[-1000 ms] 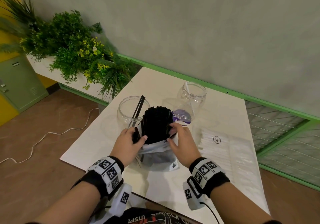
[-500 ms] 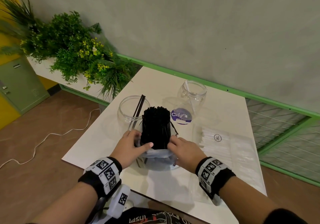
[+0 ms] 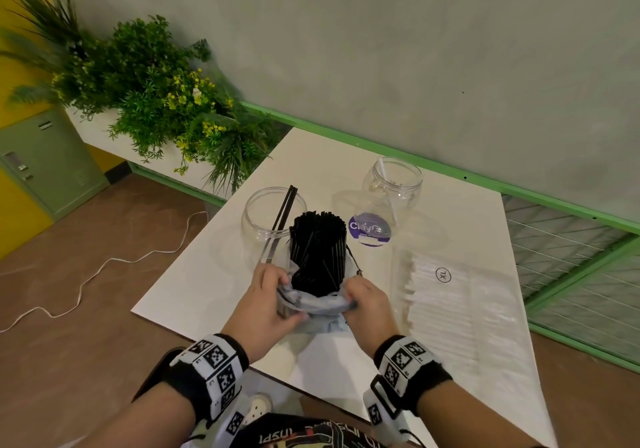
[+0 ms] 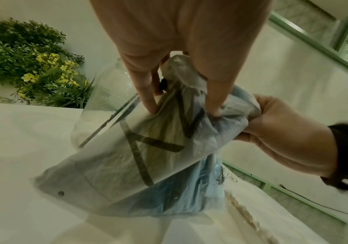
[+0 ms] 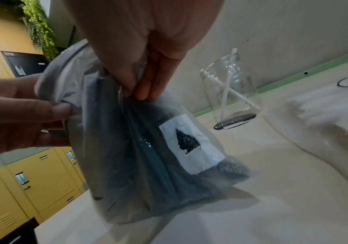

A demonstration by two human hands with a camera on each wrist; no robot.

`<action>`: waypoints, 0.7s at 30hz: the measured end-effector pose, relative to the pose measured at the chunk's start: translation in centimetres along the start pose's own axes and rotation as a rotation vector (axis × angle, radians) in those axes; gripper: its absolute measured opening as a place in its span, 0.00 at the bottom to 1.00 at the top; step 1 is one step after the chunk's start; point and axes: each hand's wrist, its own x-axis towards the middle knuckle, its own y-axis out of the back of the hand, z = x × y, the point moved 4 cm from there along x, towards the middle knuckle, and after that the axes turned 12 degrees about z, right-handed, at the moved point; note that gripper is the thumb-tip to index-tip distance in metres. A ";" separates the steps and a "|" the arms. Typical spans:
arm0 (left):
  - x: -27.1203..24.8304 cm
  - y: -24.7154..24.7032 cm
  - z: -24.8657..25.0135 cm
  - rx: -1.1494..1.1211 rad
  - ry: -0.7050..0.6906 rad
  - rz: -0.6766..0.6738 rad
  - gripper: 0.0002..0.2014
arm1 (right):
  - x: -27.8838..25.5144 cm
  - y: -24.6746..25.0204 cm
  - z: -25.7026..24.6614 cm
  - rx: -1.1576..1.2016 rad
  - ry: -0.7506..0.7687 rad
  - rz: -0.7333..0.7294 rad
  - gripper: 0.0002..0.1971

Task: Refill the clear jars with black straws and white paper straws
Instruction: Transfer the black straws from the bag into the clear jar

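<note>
While I look down over the white tabletop (image 3: 214, 274), my left hand (image 3: 265, 305) and my right hand (image 3: 367, 304) each grip the bunched plastic bag (image 3: 317, 304) near the tabletop's near edge, fingers curled into the crumpled film on either side. A thick upright bundle of black straws (image 3: 318, 250) stands out of the bag's pushed-down mouth, and the right wrist view shows more dark straws through the film, behind a white label (image 5: 189, 145). Just beyond the bag, toward the left edge, stands a wide clear jar (image 3: 258, 221) holding only a few black straws that lean out over its rim. Nearer the far edge stands a second clear jar (image 3: 393, 184) with two or three white paper straws (image 5: 228, 89) crossed inside it; a round purple lid (image 3: 369, 229) lies flat in front of it. Along the right edge lies a clear pack (image 3: 460, 305) full of white paper straws, marked XL.
</note>
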 end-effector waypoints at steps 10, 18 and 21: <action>0.3 -2.8 0.2 0.143 -0.015 0.052 0.48 | -1.6 0.7 -0.8 0.069 0.073 -0.070 0.18; 1.0 -4.0 -1.0 0.216 -0.012 0.066 0.45 | -1.8 1.6 -4.4 0.006 0.205 -0.244 0.07; 1.1 -4.1 -1.2 0.231 0.039 0.073 0.39 | -1.3 2.3 -3.7 -0.152 0.253 -0.283 0.06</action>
